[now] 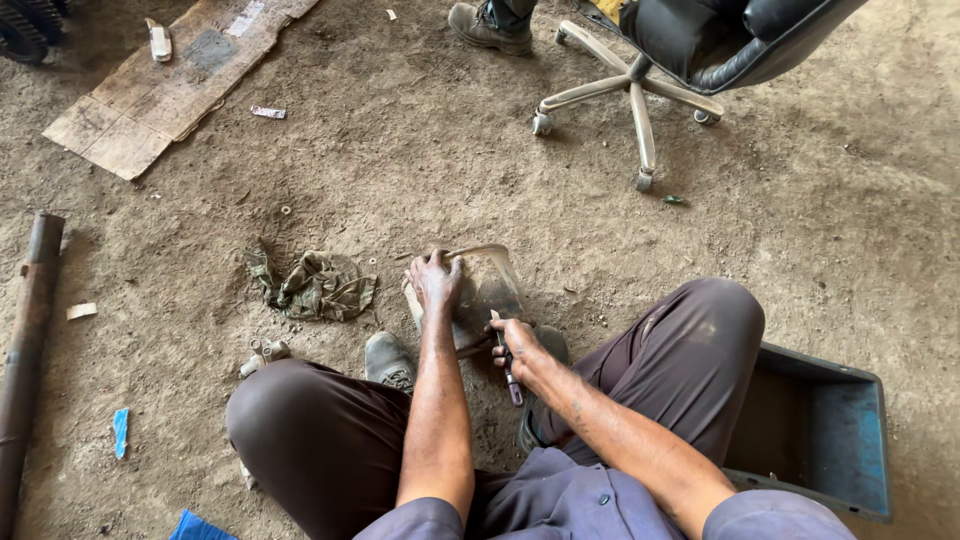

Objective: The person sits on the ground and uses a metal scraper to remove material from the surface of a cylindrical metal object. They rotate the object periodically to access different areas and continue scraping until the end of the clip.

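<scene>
Flat metal piece [490, 290] held down on the dirt floor [450, 170] at centre frame, worked with a hand tool.

The left hand [436, 283] lies flat on the piece's upper left part, fingers spread, pressing it to the ground. The right hand [515, 345] is closed around a thin tool [507, 365] with a reddish handle, its tip against the piece's lower edge. The person sits with knees apart, shoes just below the piece. A crumpled rag [318, 285] lies just left of it. A rusty pipe [25, 350] runs along the left edge; cardboard [160, 90] lies upper left. An office chair [650, 80] stands at top right beside another person's boot [488, 28]. A blue bin [820, 430] sits lower right.
</scene>
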